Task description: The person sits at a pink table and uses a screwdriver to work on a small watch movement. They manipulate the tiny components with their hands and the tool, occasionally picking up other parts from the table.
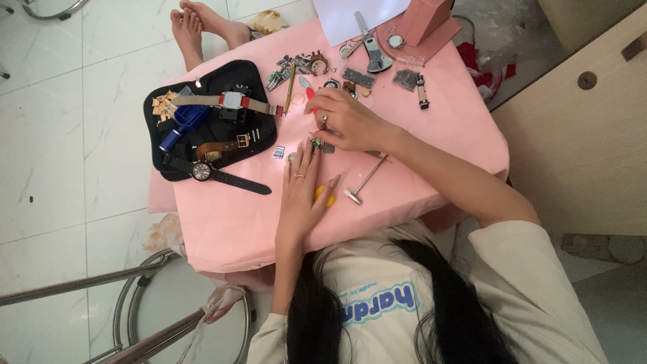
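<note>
Working at a small green part (315,142) on the pink cloth (229,222), both hands meet at mid-table. Left hand (303,195) lies flat, fingers together, fingertips steadying the part, a yellow tool (323,196) under it. Right hand (350,121) pinches closed over the part; what it grips cannot be told. Judged step: fine fitting. Next move calls for a steady, light touch. Hammer (367,180) lies just beside.

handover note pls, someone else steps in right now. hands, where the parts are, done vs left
Left hand: flat on the pink cloth, fingertips steadying a small green part, a yellow item under the palm.
Right hand: curled over the same part, pinching at it; what it grips is hidden.
Small hammer lies beside the hands. Watches sit on the black pouch.
Done: tools and parts laid out.
Left: the small part is in work, not set aside.
</note>
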